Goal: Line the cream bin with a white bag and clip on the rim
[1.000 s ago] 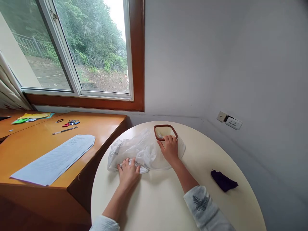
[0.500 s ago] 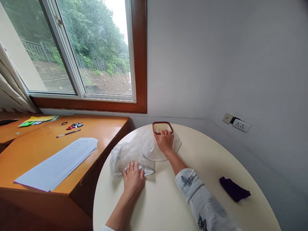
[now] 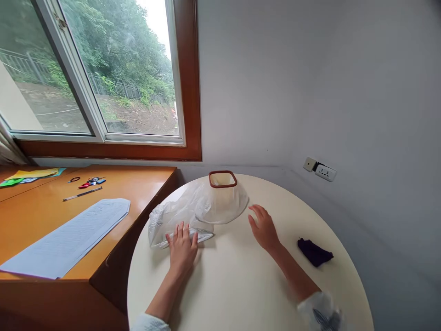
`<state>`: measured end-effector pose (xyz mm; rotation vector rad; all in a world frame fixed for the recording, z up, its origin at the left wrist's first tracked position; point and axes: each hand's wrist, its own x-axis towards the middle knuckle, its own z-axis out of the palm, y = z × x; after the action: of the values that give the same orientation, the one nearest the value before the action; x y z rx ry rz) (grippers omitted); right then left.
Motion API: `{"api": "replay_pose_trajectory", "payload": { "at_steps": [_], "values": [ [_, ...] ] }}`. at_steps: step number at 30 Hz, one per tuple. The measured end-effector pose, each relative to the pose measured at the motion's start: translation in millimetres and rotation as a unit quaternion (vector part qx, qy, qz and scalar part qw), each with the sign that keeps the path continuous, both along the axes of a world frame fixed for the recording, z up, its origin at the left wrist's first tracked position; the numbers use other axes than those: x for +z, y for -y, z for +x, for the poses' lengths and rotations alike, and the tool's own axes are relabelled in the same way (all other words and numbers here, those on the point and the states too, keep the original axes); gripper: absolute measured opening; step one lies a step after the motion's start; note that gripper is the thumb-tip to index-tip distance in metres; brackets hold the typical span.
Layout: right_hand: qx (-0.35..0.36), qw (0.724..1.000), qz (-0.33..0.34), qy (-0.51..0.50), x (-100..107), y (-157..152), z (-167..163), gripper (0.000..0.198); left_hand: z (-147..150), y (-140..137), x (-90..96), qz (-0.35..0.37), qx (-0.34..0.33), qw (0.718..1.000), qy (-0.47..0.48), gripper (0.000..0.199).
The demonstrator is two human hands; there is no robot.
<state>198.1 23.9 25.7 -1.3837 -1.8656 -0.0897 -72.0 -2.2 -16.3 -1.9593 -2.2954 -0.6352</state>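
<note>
A translucent white plastic bag [image 3: 179, 209] lies spread and crumpled over the far left part of the round cream table [image 3: 237, 285]. At its far end a brown rim [image 3: 223, 186], shaped like a rounded rectangle, stands at the top of the bag. Whether a container sits under the plastic is unclear. My left hand [image 3: 182, 248] rests flat with spread fingers on the bag's near edge. Slightly bent and apart, the fingers of my right hand [image 3: 264, 229] hold nothing, just right of the bag. A dark purple cloth [image 3: 314, 252] lies beyond my right forearm.
An orange-brown desk [image 3: 144, 184] stands at left, bearing paper sheets [image 3: 69, 239], a pen [image 3: 82, 193], keys [image 3: 92, 182], a black ring [image 3: 73, 179] and coloured papers [image 3: 31, 174]. A wall socket [image 3: 325, 172] is at right, a window [image 3: 120, 69] behind the desk.
My right hand has let go of the brown rim and drawn back to the right and nearer. My left hand stays on the bag. The camera has turned slightly right.
</note>
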Motion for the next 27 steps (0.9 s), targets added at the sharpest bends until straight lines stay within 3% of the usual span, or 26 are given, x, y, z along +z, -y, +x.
{"api": "replay_pose_trajectory", "payload": {
  "at_steps": [5,9,12,15,20,22,24,27],
  "values": [
    [-0.121,0.991,-0.037,0.045,-52.2,72.3,100.7,0.024,7.1,1.9,4.7,0.075,-0.024,0.997,0.012,0.04],
    [-0.201,0.975,-0.091,0.03,-71.5,104.6,147.3,0.029,16.3,6.7,7.1,0.126,-0.058,0.99,0.016,0.036],
    [-0.195,0.971,-0.128,-0.045,-70.7,107.9,157.3,0.033,24.3,12.8,8.4,0.155,-0.09,0.983,0.03,0.031],
    [-0.176,0.967,-0.142,-0.118,-60.1,100.1,155.6,0.025,34.5,21.6,10.6,0.169,-0.133,0.974,0.078,0.028],
    [-0.095,0.946,-0.207,-0.232,-36.3,82.9,129.9,0.021,63.0,40.7,17.2,0.116,-0.2,0.94,0.252,0.024],
    [-0.032,0.92,-0.256,-0.295,-25.9,76.7,109.4,0.024,78.0,46.2,20.3,0.059,-0.223,0.9,0.37,0.025],
    [0.039,0.882,-0.299,-0.362,-15.5,71.0,85.4,0.027,92.7,48.7,23.2,-0.024,-0.232,0.827,0.511,0.032],
    [0.137,0.81,-0.349,-0.451,-3.7,63.7,49.9,0.031,108.5,48.2,25.9,-0.163,-0.225,0.653,0.704,0.045]
  ]
}}
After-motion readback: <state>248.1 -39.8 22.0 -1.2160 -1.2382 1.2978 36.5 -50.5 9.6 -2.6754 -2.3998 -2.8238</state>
